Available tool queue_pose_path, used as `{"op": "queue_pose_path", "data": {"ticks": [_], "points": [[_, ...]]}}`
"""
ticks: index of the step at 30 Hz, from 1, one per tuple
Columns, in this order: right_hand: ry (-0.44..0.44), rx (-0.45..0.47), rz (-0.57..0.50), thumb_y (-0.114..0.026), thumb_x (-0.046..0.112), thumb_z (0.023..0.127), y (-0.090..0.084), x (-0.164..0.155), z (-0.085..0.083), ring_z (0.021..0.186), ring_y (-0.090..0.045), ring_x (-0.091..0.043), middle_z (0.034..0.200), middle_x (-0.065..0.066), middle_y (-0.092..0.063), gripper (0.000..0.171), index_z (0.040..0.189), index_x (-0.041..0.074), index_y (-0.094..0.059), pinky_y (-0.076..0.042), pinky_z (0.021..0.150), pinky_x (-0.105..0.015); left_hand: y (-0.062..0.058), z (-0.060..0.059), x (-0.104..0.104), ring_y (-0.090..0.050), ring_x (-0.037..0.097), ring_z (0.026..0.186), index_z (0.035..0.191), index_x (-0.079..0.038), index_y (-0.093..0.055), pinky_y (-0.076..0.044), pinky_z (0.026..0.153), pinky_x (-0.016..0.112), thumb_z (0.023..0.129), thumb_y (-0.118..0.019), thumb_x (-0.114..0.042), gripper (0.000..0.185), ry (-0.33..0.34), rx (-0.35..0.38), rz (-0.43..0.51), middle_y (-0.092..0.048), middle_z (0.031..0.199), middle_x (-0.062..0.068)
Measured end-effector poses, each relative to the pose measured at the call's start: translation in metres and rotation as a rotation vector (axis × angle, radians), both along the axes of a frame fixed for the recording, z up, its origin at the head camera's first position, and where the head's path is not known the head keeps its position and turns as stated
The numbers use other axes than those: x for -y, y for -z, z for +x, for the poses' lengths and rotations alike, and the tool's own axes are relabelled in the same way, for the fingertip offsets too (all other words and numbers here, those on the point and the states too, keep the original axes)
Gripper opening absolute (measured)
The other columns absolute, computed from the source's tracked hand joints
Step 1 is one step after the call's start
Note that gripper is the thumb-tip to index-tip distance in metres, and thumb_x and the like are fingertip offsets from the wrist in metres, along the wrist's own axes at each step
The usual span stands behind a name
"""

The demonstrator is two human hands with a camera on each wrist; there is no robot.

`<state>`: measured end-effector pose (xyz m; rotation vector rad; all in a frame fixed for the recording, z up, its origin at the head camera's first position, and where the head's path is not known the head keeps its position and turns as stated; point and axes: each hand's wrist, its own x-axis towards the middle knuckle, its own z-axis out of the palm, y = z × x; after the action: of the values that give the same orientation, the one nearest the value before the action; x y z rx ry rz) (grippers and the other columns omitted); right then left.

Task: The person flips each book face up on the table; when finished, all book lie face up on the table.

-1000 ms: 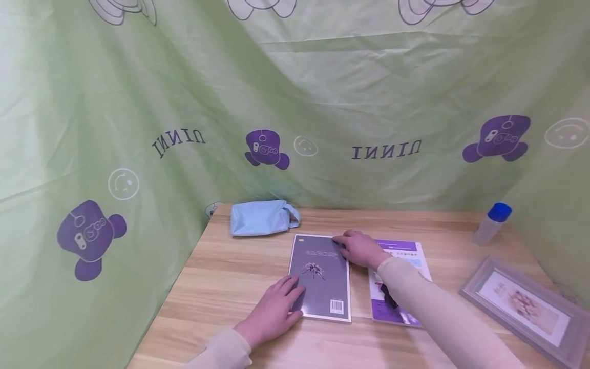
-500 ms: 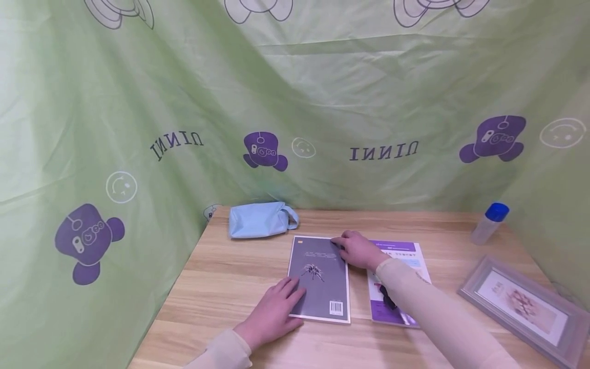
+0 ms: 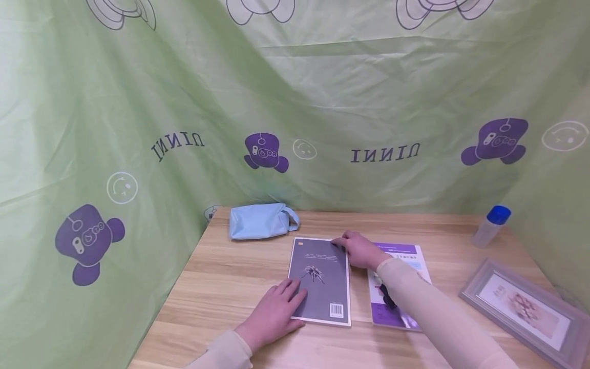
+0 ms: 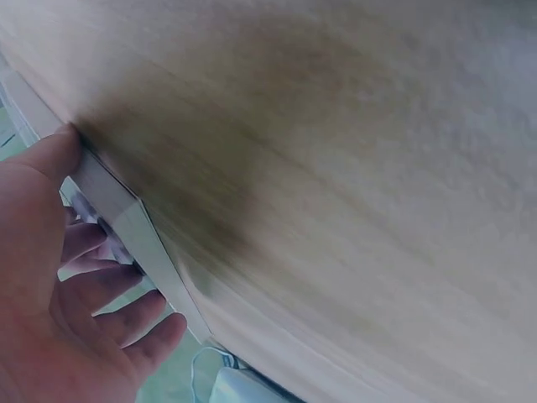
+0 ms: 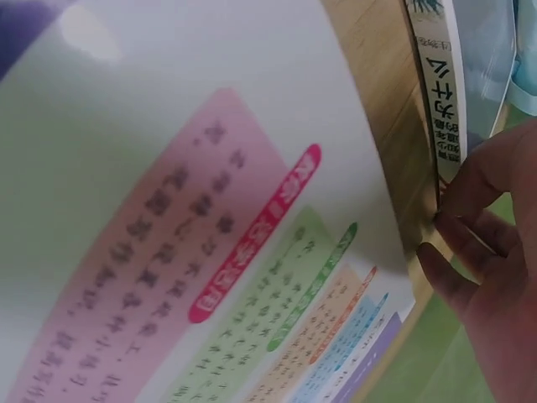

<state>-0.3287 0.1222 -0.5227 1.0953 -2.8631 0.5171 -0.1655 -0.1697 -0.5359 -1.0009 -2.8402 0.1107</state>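
both hands touching grey book, fingers loose

grey book (image 3: 318,292) flat on wooden table (image 3: 207,287), roughly centre. left hand (image 3: 272,312) at lower left corner: thumb at bottom edge, other fingers relaxed over left edge. right hand (image 3: 361,251) at upper right corner, index on cover, fingers slightly bent, not clenched. strip of wood between grey book and purple-and-white book (image 3: 392,318), latter partly hidden by right sleeve (image 3: 433,302). wider stretch of wood to the left, out to table edge. blue pouch (image 3: 258,221) near back edge, contents hidden. blue-capped bottle (image 3: 488,230) back right, contents unclear. picture frame (image 3: 511,324) at right holds pinkish print (image 3: 527,307).
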Motion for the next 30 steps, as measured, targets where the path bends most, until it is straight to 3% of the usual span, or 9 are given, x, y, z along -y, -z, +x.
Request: {"op": "queue_pose_path", "data": {"ticks": [9, 15, 17, 20, 24, 27, 30], "points": [[-0.05, -0.056, -0.016, -0.064, -0.015, 0.084, 0.009, -0.008, 0.001, 0.104, -0.062, -0.032, 0.119, -0.017, -0.062, 0.063, 0.144, 0.006, -0.062, -0.055, 0.095, -0.049, 0.004, -0.001, 0.001, -0.059, 0.039, 0.13, 0.145, -0.012, -0.061, -0.053, 0.099, 0.046, 0.099, -0.058, -0.064, 0.07, 0.107, -0.213, -0.166, -0.058, 0.145, 0.021], [-0.063, -0.043, -0.049, -0.063, -0.016, 0.089, 0.005, -0.009, 0.004, 0.103, -0.061, -0.029, 0.118, -0.016, -0.06, 0.06, 0.146, 0.004, -0.06, -0.055, 0.094, -0.049, 0.003, 0.003, 0.0, -0.06, 0.039, 0.128, 0.145, -0.011, -0.06, -0.056, 0.096, 0.041, 0.101, -0.055, -0.062, 0.067, 0.133, -0.267, -0.215, -0.06, 0.143, 0.022], [-0.047, -0.011, -0.066, -0.06, -0.013, 0.094, 0.003, -0.008, 0.005, 0.101, -0.06, -0.028, 0.115, -0.015, -0.06, 0.054, 0.145, 0.004, -0.06, -0.055, 0.092, -0.049, 0.003, 0.003, 0.0, -0.06, 0.039, 0.128, 0.145, -0.01, -0.06, -0.056, 0.096, 0.039, 0.102, -0.055, -0.061, 0.066, 0.135, -0.271, -0.214, -0.06, 0.143, 0.022], [0.096, 0.188, -0.171, -0.054, 0.015, 0.108, 0.0, -0.006, 0.006, 0.094, -0.059, -0.023, 0.105, -0.009, -0.061, 0.026, 0.131, 0.009, -0.067, -0.053, 0.088, -0.045, 0.005, 0.003, 0.0, -0.06, 0.04, 0.129, 0.145, -0.009, -0.059, -0.056, 0.096, 0.037, 0.103, -0.055, -0.058, 0.064, 0.139, -0.268, -0.206, -0.059, 0.144, 0.023], [0.309, 0.404, -0.309, -0.044, 0.057, 0.108, -0.002, -0.004, 0.005, 0.087, -0.058, -0.02, 0.093, -0.004, -0.06, 0.046, 0.108, 0.016, -0.062, -0.05, 0.083, -0.041, 0.007, 0.003, 0.001, -0.058, 0.042, 0.13, 0.146, -0.007, -0.058, -0.055, 0.1, 0.036, 0.105, -0.055, -0.054, 0.062, 0.149, -0.258, -0.199, -0.057, 0.145, 0.025], [0.315, 0.401, -0.293, -0.046, 0.058, 0.107, -0.001, -0.004, 0.003, 0.086, -0.057, -0.021, 0.091, -0.004, -0.059, 0.045, 0.105, 0.016, -0.061, -0.049, 0.082, -0.04, 0.008, 0.003, 0.001, -0.057, 0.044, 0.131, 0.146, -0.006, -0.058, -0.053, 0.103, 0.037, 0.105, -0.055, -0.052, 0.061, 0.153, -0.244, -0.191, -0.056, 0.145, 0.027], [0.267, 0.353, -0.265, -0.05, 0.049, 0.108, -0.001, -0.006, 0.003, 0.08, -0.056, -0.019, 0.085, -0.003, -0.057, 0.038, 0.1, 0.015, -0.062, -0.048, 0.078, -0.038, 0.007, 0.004, 0.001, -0.055, 0.045, 0.133, 0.146, -0.005, -0.057, -0.051, 0.106, 0.038, 0.106, -0.056, -0.05, 0.061, 0.149, -0.218, -0.177, -0.055, 0.146, 0.028]]}}
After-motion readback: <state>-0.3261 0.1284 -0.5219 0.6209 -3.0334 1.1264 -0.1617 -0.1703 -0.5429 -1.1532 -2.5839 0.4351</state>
